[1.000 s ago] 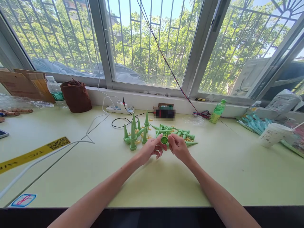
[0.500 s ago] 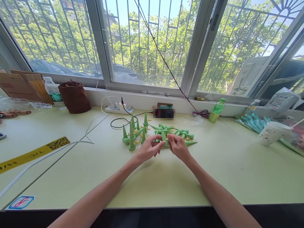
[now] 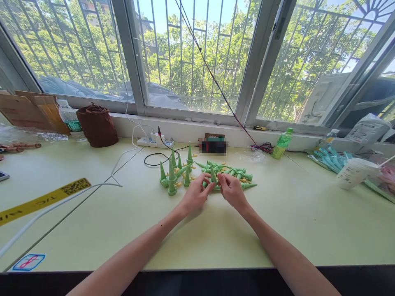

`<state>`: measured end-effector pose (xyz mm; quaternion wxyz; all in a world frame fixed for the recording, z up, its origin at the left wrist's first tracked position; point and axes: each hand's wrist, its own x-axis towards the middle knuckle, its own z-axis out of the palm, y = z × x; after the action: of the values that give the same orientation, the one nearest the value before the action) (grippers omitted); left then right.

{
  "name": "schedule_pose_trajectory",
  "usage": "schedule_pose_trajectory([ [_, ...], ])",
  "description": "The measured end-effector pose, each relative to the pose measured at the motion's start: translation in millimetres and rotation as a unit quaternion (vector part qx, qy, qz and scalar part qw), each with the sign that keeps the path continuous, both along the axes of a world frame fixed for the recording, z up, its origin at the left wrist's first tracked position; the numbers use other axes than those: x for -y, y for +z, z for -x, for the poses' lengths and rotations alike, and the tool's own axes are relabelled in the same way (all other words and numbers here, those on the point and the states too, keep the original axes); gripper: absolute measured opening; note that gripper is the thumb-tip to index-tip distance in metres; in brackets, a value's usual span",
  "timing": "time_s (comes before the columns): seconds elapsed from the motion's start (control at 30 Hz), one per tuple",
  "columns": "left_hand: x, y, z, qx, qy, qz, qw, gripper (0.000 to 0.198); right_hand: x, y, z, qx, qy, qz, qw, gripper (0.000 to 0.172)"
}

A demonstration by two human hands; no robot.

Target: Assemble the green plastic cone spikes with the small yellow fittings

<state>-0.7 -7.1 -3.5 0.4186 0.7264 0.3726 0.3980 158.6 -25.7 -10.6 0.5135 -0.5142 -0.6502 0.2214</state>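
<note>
My left hand and my right hand meet over the pale green table, both closed on one green cone-shaped spike that points up between my fingertips. Just behind them lies a loose pile of green spikes with small yellow parts. To the left of that pile, several green spikes stand upright in a cluster.
A white power strip with black and white cables sits near the sill. A brown bag, a water bottle and cardboard stand at the back left. A green bottle, a paper cup and teal parts are at the right.
The spike in my hands was turned from showing its round open base towards me to pointing tip-up. Both hands stayed in about the same place.
</note>
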Motion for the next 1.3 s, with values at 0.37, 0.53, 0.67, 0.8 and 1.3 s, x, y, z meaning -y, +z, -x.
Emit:
schedule_pose_trajectory([
  [0.37, -5, 1.2, 4, 0.08, -0.074, 0.284, 0.953, 0.063, 2, -1.3, -3, 0.034, 0.054, -0.008, 0.998, 0.047],
  [0.53, -7, -0.9, 5, 0.113, -0.087, 0.313, 0.939, 0.06, 0, -5.3, -3, 0.035, 0.052, -0.012, 0.998, 0.045],
  [0.67, -5, 5.2, 6, 0.137, -0.086, 0.314, 0.935, 0.054, 0, -4.3, -4, 0.031, 0.055, -0.004, 0.998, 0.044],
  [0.8, -4, 11.4, 7, 0.145, -0.084, 0.288, 0.943, 0.047, 1, -2.4, -3, 0.031, 0.069, 0.0, 0.997, 0.043],
  [1.3, -4, 4.5, 8, 0.093, -0.067, 0.137, 0.984, 0.039, 1, -0.4, -2, -0.009, 0.052, 0.011, 0.999, 0.051],
])
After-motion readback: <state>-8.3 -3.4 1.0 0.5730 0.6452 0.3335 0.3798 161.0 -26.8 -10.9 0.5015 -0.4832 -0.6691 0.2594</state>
